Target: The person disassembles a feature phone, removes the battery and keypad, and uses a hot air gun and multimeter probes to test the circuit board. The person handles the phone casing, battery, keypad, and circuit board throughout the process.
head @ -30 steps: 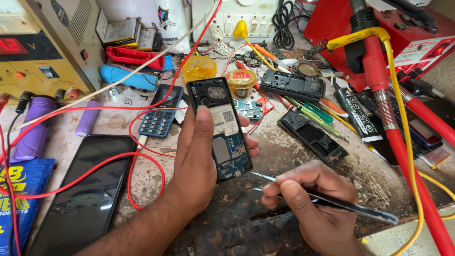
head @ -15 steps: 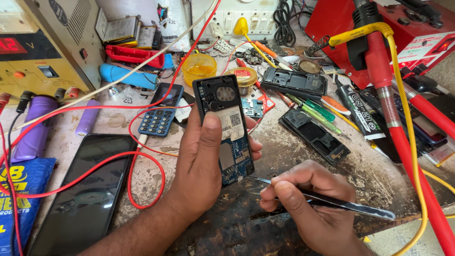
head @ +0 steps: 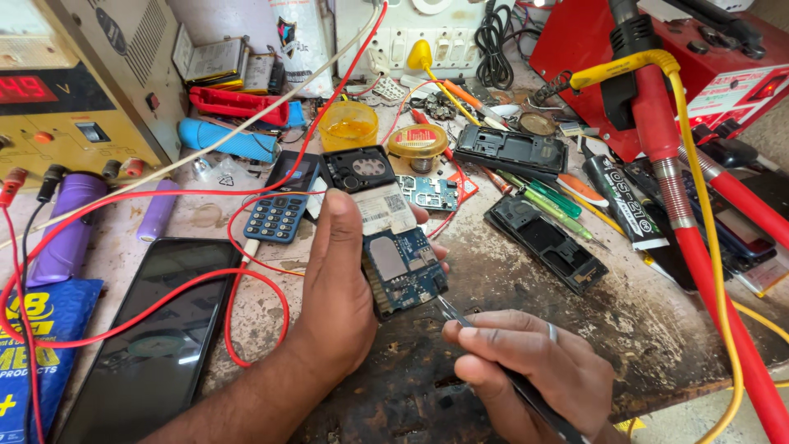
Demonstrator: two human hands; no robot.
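My left hand (head: 341, 288) holds an opened keypad phone (head: 385, 226) upright over the bench, its back off and the blue circuit board showing. My right hand (head: 526, 370) grips thin metal tweezers (head: 460, 319) like a pen. The tweezer tip touches the lower right corner of the board. A ring sits on one finger of the right hand.
A large black smartphone (head: 156, 329) lies at the left, crossed by red wires (head: 246, 279). A blue keypad phone (head: 283, 205), black phone shells (head: 546, 242), a loose small circuit board (head: 427, 193), flux tins (head: 417, 141), purple battery cells (head: 70, 230), a power supply (head: 74, 90) and a red hot-air station (head: 657, 49) crowd the bench.
The right hand has swung the tweezers up from lying flat, so the tip now meets the phone's board. The left hand tilted the phone slightly toward it.
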